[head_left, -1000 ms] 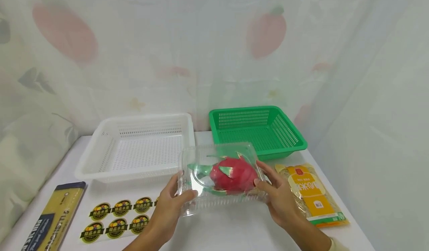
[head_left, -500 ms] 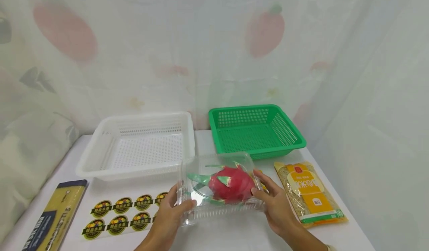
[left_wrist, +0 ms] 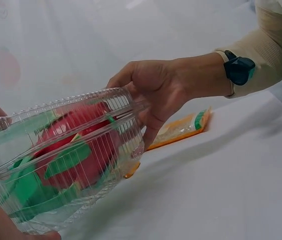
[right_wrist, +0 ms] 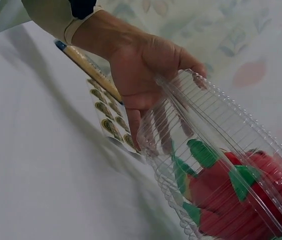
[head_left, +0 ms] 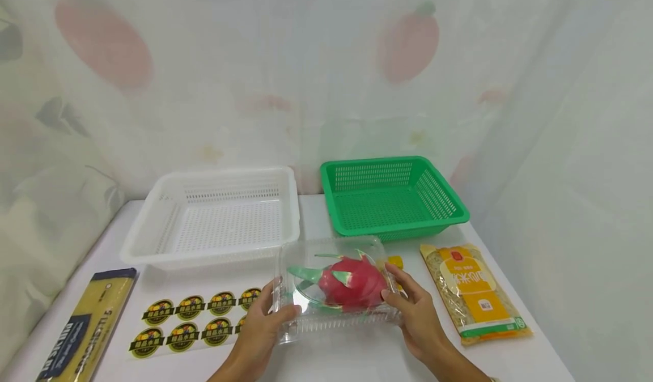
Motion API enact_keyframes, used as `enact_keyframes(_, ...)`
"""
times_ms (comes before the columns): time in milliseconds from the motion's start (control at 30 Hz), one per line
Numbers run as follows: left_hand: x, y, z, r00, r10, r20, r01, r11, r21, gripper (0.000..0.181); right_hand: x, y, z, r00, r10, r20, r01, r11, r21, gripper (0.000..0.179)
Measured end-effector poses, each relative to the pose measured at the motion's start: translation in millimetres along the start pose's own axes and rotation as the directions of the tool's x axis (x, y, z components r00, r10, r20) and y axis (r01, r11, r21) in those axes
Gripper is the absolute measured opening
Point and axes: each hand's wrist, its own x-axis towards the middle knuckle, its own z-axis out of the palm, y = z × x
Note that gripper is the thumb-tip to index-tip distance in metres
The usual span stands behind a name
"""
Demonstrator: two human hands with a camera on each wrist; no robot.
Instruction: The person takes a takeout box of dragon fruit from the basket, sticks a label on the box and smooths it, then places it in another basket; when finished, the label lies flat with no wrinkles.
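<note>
A clear plastic clamshell box (head_left: 306, 257) with its lid down is held above the table between both hands. Inside it lies a red dragon fruit (head_left: 352, 283) with green leaf tips. My left hand (head_left: 262, 325) grips the left end, thumb on top and fingers at the side and beneath. The right hand (head_left: 418, 314) grips the right end in the same way, its thumb on the lid. Both wrist views show the ribbed walls of the box tilted, with fingers curled under it; in the right wrist view the left hand (right_wrist: 141, 75) shows through the plastic.
Behind stand a white basket (head_left: 209, 257) at left and a green basket (head_left: 398, 229) at right. A sticker sheet (head_left: 204, 314) and a spaghetti pack (head_left: 92, 319) lie at left. A noodle bag (head_left: 476, 294) lies at right. A yellow object (head_left: 395, 263) is partly hidden behind the box.
Over the last second the box came down and a little nearer in the head view, both hands keeping their grip. More of the yellow object now shows behind it.
</note>
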Motion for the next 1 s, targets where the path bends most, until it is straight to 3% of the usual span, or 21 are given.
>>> enact_keyframes(467, 2.9, -16.3, -0.4, 0.998, -0.039, -0.04, 0.04, 0.999, 0.021, 0.082, 6.7, 14, -6, 0.997, 0.075, -0.032, -0.075, 0.997, -0.007, 0.063)
enact_keyframes(1000, 6.8, -27.5, -1.8, 0.998, -0.037, -0.047, 0.04, 0.996, 0.075, 0.085, 7.0, 21, -12, 0.997, 0.07, -0.04, -0.071, 0.997, -0.019, 0.064)
